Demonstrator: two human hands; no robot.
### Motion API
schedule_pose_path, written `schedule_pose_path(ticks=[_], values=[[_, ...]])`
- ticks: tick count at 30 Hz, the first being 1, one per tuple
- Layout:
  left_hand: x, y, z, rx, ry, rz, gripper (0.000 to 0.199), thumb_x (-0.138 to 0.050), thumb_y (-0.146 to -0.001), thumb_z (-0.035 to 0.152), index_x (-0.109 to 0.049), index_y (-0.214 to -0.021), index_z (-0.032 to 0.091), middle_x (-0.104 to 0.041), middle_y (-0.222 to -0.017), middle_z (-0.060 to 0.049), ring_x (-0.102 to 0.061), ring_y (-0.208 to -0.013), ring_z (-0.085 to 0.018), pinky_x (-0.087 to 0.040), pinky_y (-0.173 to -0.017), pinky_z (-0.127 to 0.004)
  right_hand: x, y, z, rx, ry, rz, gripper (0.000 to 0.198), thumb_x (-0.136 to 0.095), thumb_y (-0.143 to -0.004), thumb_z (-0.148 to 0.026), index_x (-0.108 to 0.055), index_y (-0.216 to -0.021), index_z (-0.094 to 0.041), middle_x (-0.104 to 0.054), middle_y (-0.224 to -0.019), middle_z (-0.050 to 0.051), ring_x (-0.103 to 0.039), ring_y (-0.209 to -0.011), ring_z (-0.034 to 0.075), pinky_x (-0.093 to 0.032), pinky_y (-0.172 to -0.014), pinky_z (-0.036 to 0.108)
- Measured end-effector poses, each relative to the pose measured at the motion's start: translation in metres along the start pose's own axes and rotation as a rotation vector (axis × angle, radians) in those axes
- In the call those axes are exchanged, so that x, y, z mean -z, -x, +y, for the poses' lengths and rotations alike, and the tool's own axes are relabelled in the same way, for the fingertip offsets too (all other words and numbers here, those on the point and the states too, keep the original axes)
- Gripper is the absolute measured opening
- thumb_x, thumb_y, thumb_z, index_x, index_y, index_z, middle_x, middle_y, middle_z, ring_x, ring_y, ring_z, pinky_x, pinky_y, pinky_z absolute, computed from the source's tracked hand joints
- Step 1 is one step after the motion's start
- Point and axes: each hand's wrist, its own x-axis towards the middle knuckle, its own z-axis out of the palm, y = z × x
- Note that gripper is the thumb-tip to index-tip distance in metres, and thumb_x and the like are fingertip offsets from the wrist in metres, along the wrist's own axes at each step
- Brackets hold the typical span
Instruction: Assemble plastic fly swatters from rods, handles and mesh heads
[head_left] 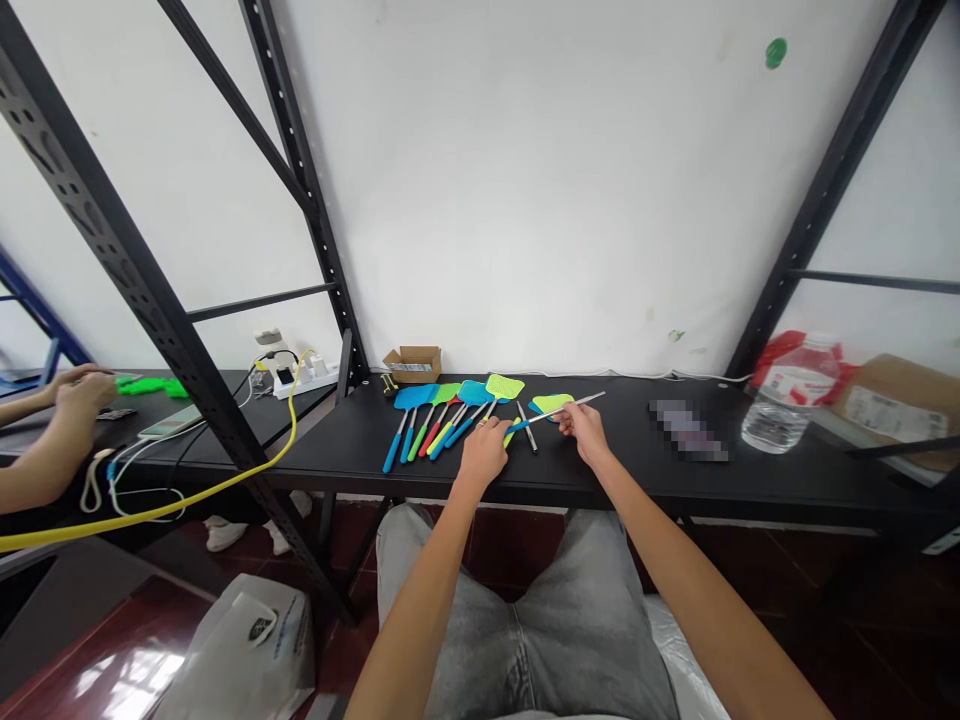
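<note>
From here I see both hands at the near side of the black bench (615, 475), gripping one silver rod (556, 411): the left hand (484, 452) closes around its blue-handled end, the right hand (584, 428) pinches it nearer the far right tip. Colourful swatters (472, 393) fan out to the left; a yellow swatter head (551, 402) lies just beyond the rod.

On the table (330, 447), fly swatters (471, 394) lie before a box (415, 368), well left of a bottle (785, 408) beside a carton (896, 408).
</note>
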Motion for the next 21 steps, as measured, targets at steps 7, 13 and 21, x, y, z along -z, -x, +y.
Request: schedule_pose_path(ticks=[7,13,21], values=[[0.0014,-0.0002,-0.0003,-0.001,0.018,0.01,0.047,-0.041,-0.091,0.008,-0.055,-0.134,0.022,-0.059,-0.119,-0.01,-0.055,-0.109,-0.024,-0.048,-0.086,-0.03,-0.0005,0.0004,-0.0004,0.008,-0.002,0.014,0.027,-0.075,-0.067,-0.04,-0.061,-0.065,-0.017,-0.068,-0.062,0.005,-0.052,-0.046,0.01,-0.038,-0.04,0.022],[0.0018,0.0003,-0.0002,-0.002,0.024,0.019,0.045,-0.043,-0.09,0.007,-0.055,-0.13,0.023,-0.057,-0.118,-0.008,-0.053,-0.109,-0.023,-0.048,-0.084,-0.029,0.0015,-0.0017,0.0036,0.046,0.008,0.005,0.036,-0.079,-0.066,-0.049,-0.064,-0.063,-0.016,-0.067,-0.065,0.006,-0.051,-0.048,0.01,-0.039,-0.041,0.021],[0.0003,-0.0003,0.0004,-0.014,0.006,0.019,0.04,-0.044,-0.089,0.007,-0.057,-0.122,0.025,-0.058,-0.116,-0.007,-0.053,-0.108,-0.023,-0.047,-0.08,-0.029,0.0021,0.0012,0.0027,0.084,0.132,-0.094,0.042,-0.075,-0.07,-0.057,-0.068,-0.066,-0.016,-0.067,-0.065,0.006,-0.051,-0.051,0.01,-0.039,-0.045,0.022]])
